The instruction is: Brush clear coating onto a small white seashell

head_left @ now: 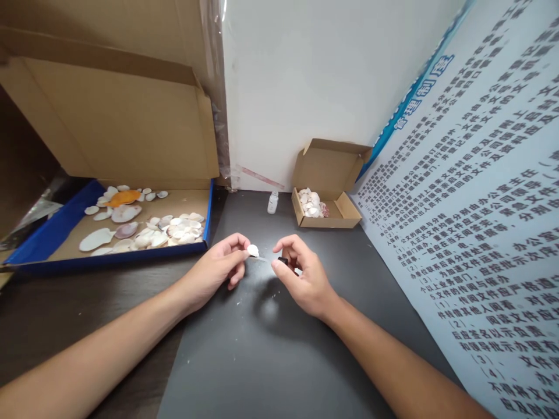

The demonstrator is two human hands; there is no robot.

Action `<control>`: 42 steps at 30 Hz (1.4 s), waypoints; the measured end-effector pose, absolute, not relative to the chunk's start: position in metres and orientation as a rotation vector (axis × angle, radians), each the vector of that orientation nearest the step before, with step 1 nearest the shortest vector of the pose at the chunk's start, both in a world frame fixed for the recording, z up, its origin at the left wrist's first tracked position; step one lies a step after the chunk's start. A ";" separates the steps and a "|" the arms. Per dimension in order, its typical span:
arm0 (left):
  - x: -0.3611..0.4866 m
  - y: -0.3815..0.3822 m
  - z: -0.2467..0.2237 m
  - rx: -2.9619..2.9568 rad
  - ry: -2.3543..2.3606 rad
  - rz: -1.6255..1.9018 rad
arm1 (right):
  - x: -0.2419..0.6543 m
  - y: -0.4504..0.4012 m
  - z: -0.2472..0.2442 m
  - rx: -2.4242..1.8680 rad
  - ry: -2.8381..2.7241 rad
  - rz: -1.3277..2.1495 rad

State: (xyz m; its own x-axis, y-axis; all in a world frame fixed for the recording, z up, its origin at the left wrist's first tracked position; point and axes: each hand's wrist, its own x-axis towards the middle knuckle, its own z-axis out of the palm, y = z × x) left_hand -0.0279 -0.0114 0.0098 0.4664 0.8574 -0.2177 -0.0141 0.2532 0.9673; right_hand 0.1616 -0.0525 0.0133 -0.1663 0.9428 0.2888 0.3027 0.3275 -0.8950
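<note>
My left hand (225, 262) pinches a small white seashell (253, 250) between thumb and fingertips above the dark mat. Facing it, my right hand (303, 272) is closed on a black cap (283, 261). A thin, pale stick, seemingly the cap's applicator, shows between the cap and the shell. Whether its tip touches the shell I cannot tell. A small white bottle (272, 202) stands upright behind the hands, with no cap visible on its neck.
At left, an open blue-edged cardboard box (144, 156) holds many shells and an orange piece (124, 198). A smaller open carton (328, 222) with shells (311, 203) stands at back right. A white panel (297, 87) and a printed board (480, 233) border the dark mat (244, 372).
</note>
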 end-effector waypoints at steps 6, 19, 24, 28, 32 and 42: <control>-0.029 -0.011 0.009 1.134 0.907 0.716 | 0.162 -0.053 0.013 -1.174 -1.675 0.840; -0.029 -0.010 0.008 1.146 0.894 0.709 | 0.161 -0.053 0.014 -1.194 -1.680 0.818; -0.027 -0.012 0.010 1.155 0.895 0.708 | 0.161 -0.052 0.014 -1.195 -1.653 0.782; -0.026 -0.012 0.011 1.161 0.893 0.727 | 0.161 -0.052 0.012 -1.119 -1.645 0.833; -0.026 -0.012 0.011 1.164 0.884 0.744 | 0.161 -0.051 0.012 -1.189 -1.625 0.782; -0.026 -0.014 0.012 1.216 0.905 0.751 | 0.161 -0.050 0.014 -1.202 -1.584 0.742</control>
State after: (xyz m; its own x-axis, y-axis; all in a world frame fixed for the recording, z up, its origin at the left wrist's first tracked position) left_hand -0.0257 -0.0138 0.0121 0.4584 0.8717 -0.1732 -0.0102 0.2000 0.9797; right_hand 0.1607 -0.0504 0.0137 -0.0355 0.9418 0.3342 0.3466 0.3253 -0.8798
